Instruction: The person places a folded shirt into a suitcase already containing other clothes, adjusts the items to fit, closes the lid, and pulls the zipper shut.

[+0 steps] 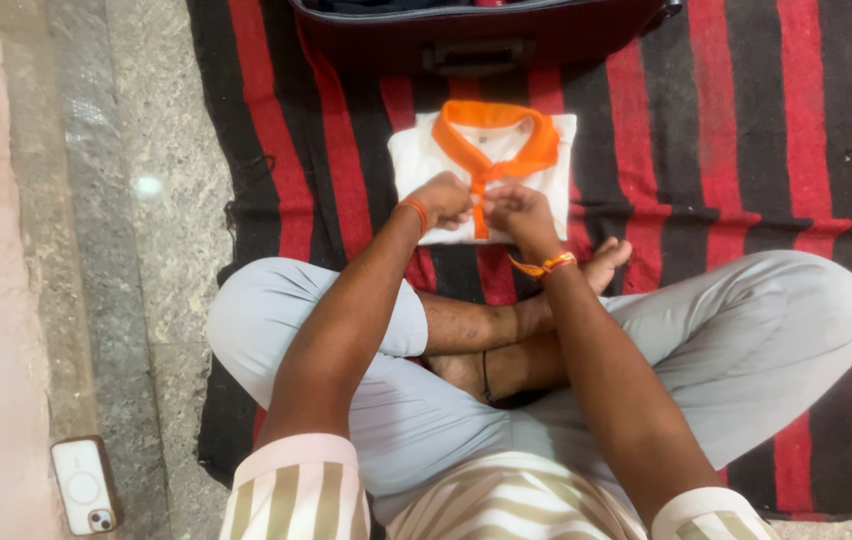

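A folded white shirt [418, 160] with an orange collar and orange placket lies on the striped rug in front of my crossed legs. My left hand [442, 199] rests on the shirt's lower front, fingers pinched at the orange placket. My right hand [519, 209] meets it from the other side, fingers also closed on the placket. Both wrists wear orange thread bands. The shirt's lower edge is hidden by my hands.
A red and black striped rug [746, 130] covers the floor under me. A dark maroon suitcase [486, 40] lies open at the far edge of the rug. A white phone [85, 485] lies on the grey stone floor at my left.
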